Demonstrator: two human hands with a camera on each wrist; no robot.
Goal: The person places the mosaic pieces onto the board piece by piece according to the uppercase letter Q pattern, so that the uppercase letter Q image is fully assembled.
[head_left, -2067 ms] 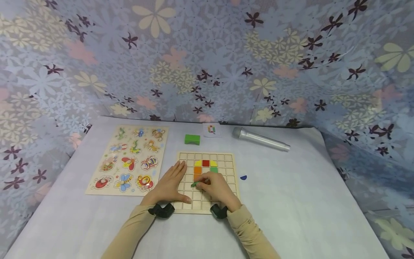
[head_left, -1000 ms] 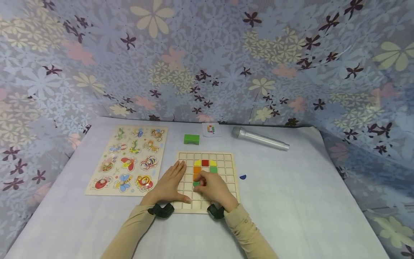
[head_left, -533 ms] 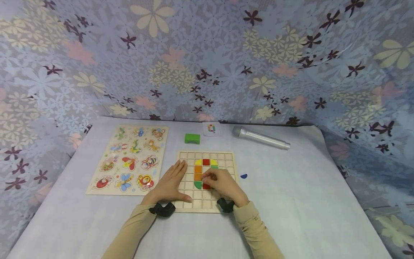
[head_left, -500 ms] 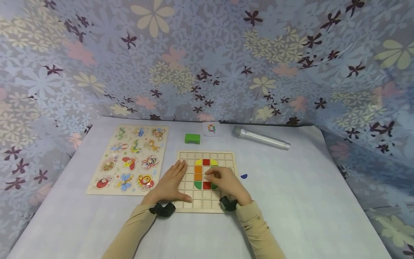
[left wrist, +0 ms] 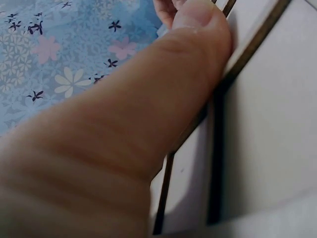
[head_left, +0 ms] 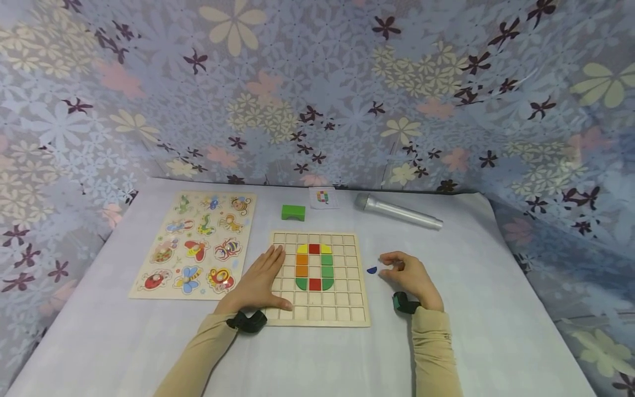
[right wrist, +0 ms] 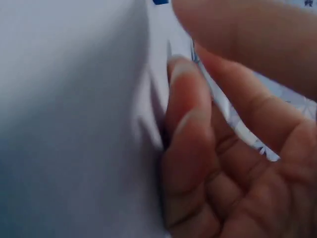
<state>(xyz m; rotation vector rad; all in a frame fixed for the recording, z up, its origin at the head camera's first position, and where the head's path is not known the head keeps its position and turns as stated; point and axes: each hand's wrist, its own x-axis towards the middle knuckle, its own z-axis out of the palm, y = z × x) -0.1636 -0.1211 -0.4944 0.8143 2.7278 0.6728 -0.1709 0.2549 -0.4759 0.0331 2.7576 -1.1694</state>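
My left hand [head_left: 255,281] rests flat on the left side of a wooden grid board [head_left: 342,315], fingers spread; its thumb [left wrist: 148,89] lies along the grid in the left wrist view. A ring of colored tiles sits in the grid: yellow corners [head_left: 302,250] on top, red squares [head_left: 315,284] at top and bottom, orange squares [head_left: 301,271] left, green squares [head_left: 327,272] right and rounded green corners below. Off the board's right edge lies a dark blue half-round tile [head_left: 372,271]. Just right of it is my right hand [head_left: 409,278], thumb and forefinger apart, nothing between them.
A wooden insect puzzle [head_left: 163,242] lies to the left. Behind the grid board are a green arch block [head_left: 293,213], a small pattern card [head_left: 324,198] and a silver microphone [head_left: 402,213]. A floral curtain [head_left: 317,99] hangs behind the table.
My right hand placed a green rounded tile at the ring's lower left, moved over its lower right, then left the board rightward to beside the blue tile. My left hand stayed put.
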